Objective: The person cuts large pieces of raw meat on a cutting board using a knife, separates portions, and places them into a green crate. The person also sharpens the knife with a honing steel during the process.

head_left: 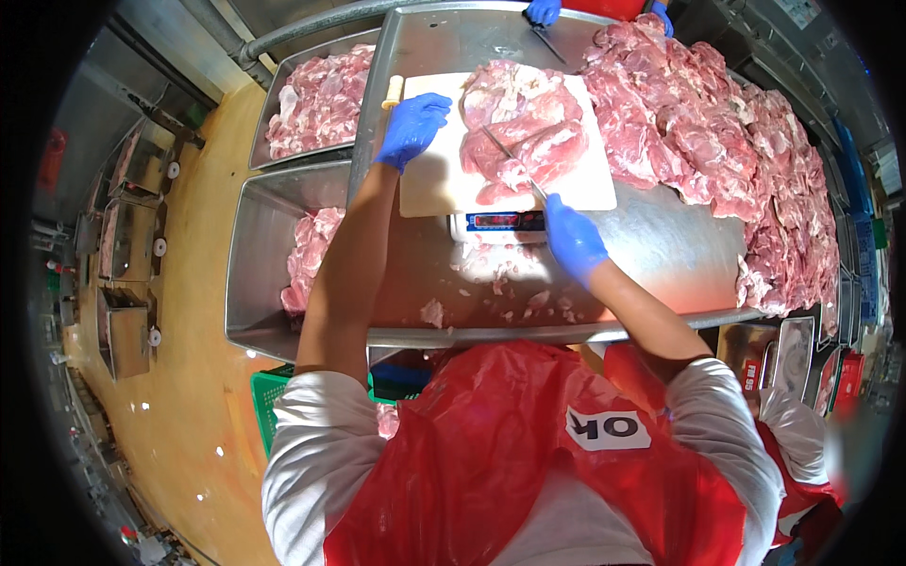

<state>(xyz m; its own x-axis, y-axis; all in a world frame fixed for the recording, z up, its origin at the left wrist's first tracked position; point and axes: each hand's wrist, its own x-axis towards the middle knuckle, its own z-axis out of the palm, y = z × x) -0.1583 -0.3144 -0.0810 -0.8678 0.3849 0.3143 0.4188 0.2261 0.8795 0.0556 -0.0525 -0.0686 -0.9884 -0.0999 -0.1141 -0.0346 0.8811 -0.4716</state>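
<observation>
On a white cutting board (599,189) lies a large piece of raw pink meat (533,123), spread out with pale fat on its far part. My right hand (574,238), in a blue glove, is closed round a knife (511,158); its thin blade lies across the meat, pointing away and to the left. The knife's handle is mostly hidden in my grip. My left hand (413,130), also blue-gloved, rests at the board's left edge, fingers extended toward the meat but apart from it. Beyond it is a yellowish rod-like piece (393,92). A digital scale (505,222) shows at the board's near edge.
A big heap of raw meat (698,141) covers the steel table's (651,245) right side. Small scraps (495,264) lie nearer me. Metal bins (255,255) with meat stand at left, a green crate (269,401) below. Across the table, another person's gloved hand (544,11) is near a dark tool.
</observation>
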